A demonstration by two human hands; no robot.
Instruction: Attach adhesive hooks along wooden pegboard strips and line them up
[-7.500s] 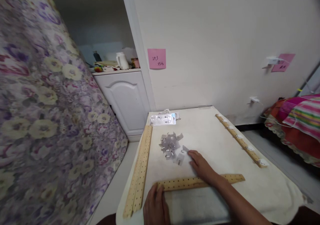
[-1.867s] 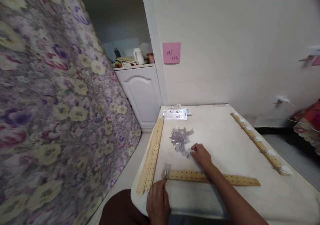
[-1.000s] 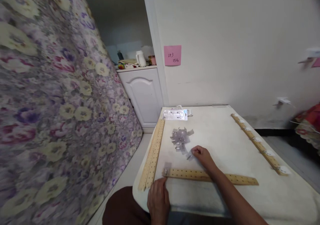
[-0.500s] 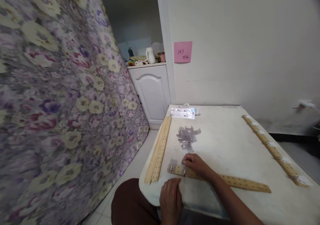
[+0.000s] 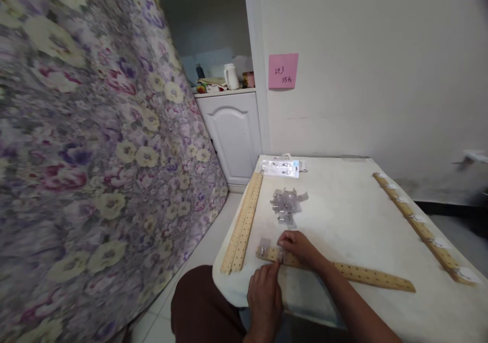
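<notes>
A wooden strip with rows of holes [image 5: 373, 277] lies across the near part of the table. Near its left end, my right hand [image 5: 299, 246] is closed in a pinch on a small clear plastic piece with a shiny metal part [image 5: 281, 255]. My left hand [image 5: 265, 292] is bent, fingers together, its fingertips against the lower side of that same piece at the strip's edge. A similar clear piece [image 5: 264, 246] sits on the strip's left end. Beyond my hands is a loose pile of such pieces [image 5: 287, 203]. The exact kind of piece is too small to make out.
Two more holed wooden strips [image 5: 244, 221] lie along the table's left side. Another strip with several white pieces on it [image 5: 423, 226] runs along the right. A clear package [image 5: 280, 168] rests at the back left. A floral curtain [image 5: 114, 155] hangs to the left.
My left hand has moved up and slightly right, from below the strip to the piece at its edge. My right hand stays nearly in place. The whole view has shifted slightly.
</notes>
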